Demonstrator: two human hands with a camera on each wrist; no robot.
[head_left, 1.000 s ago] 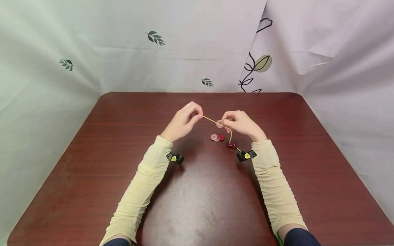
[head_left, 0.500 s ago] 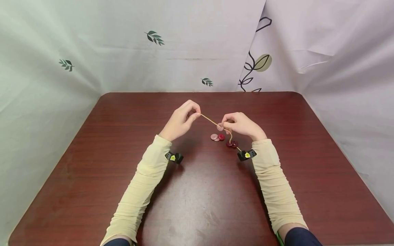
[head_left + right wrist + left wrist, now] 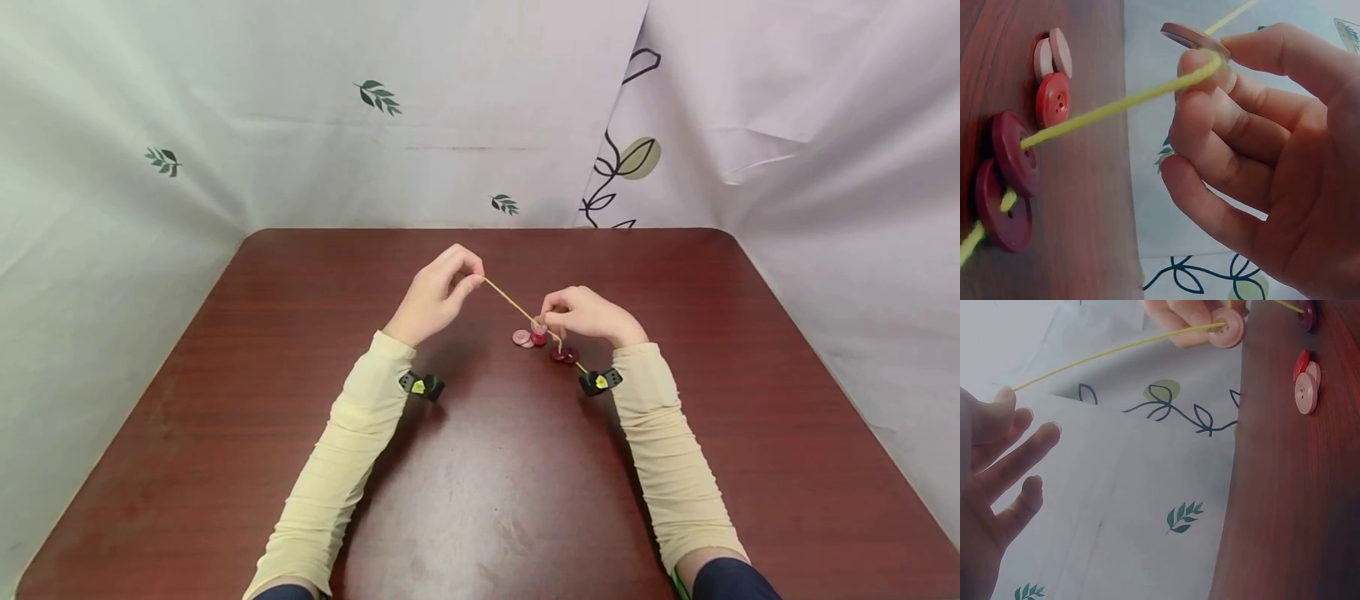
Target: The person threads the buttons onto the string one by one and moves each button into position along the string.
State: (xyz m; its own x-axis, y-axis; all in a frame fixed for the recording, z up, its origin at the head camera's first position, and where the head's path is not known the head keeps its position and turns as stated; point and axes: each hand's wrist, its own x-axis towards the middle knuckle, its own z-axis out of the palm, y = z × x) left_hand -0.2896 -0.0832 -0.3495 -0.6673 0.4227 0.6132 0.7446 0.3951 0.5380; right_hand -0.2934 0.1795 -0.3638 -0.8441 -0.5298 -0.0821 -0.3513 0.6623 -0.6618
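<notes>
Tensioning string (image 3: 1116, 105), I judge remotely, the left hand (image 3: 430, 297) pinches it beyond the button (image 3: 1229, 336) the right hand (image 3: 592, 317) grips between fingertips.

Head view from above, wrist views close in and turned sideways
The head view faces forward and down over the table (image 3: 480, 500), taking in the left hand (image 3: 429, 296) and right hand (image 3: 592, 317); each wrist view looks past its own hand to the backdrop (image 3: 1116, 506), the two sharing the yellow cord (image 3: 1116, 107) and red button (image 3: 1050, 95), larger in the right
</notes>
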